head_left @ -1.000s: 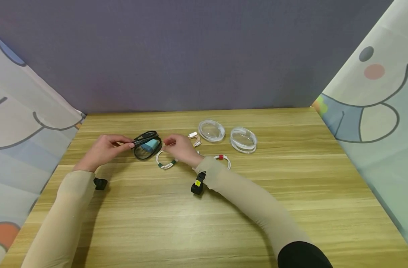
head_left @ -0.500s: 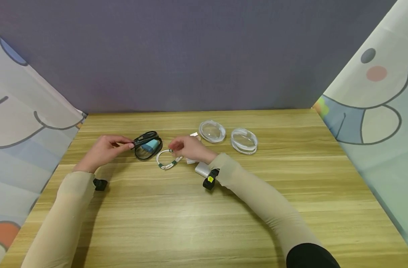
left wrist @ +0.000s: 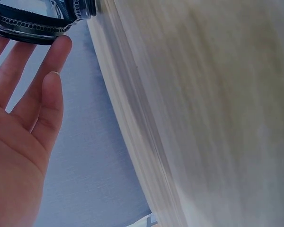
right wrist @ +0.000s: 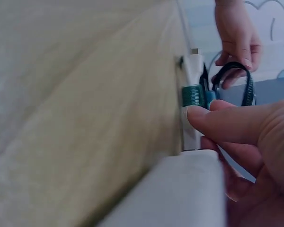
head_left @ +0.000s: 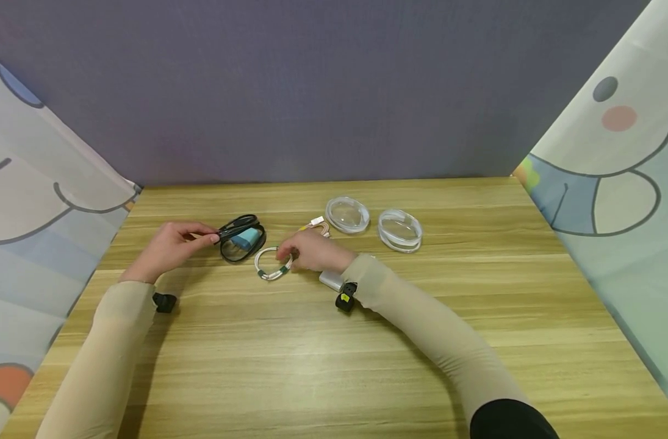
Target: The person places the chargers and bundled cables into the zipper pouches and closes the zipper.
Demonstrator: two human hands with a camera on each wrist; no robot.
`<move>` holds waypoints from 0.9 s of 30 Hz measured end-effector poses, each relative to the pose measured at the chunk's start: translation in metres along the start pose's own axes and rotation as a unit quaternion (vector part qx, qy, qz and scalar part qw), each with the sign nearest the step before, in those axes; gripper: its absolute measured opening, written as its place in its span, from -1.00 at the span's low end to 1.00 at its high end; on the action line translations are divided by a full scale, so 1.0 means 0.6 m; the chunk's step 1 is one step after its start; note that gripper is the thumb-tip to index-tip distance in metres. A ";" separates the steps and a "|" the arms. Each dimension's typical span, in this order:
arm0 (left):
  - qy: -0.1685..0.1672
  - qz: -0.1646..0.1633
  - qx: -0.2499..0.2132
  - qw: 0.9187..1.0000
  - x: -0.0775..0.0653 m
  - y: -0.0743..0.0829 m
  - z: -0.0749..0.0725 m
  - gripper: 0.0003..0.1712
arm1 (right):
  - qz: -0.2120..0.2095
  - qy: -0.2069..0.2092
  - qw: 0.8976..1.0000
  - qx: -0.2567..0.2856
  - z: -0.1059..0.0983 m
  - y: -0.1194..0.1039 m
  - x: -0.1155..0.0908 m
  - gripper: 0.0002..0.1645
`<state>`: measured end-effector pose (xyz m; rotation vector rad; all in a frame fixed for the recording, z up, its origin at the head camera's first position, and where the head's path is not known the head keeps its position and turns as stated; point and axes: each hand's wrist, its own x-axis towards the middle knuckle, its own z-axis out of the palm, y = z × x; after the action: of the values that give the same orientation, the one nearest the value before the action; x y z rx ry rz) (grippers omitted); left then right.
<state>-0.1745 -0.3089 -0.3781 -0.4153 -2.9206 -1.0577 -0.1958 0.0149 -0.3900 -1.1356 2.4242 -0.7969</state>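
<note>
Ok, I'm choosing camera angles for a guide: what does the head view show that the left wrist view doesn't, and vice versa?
Only the head view: the right hand at a white cable, plus two white coils. Only the left wrist view: the palm side of the left hand. Both: that hand, the black cable and the table.

The place looks like a screened-off work spot: a plain grey panel (head_left: 334,91) stands behind the wood-grain table (head_left: 290,372), and cartoon-printed sheets (head_left: 586,143) flank it. Whether home or office is unclear.
</note>
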 end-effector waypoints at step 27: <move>-0.008 -0.005 -0.005 1.000 -0.005 0.003 -0.002 -0.66 | -0.004 0.136 0.988 0.070 0.008 -0.002 -0.007 -0.81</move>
<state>-0.1713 -0.3088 -0.3763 -0.4111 -2.9373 -1.0746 -0.1898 0.0161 -0.3930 -1.0428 2.5289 -1.1733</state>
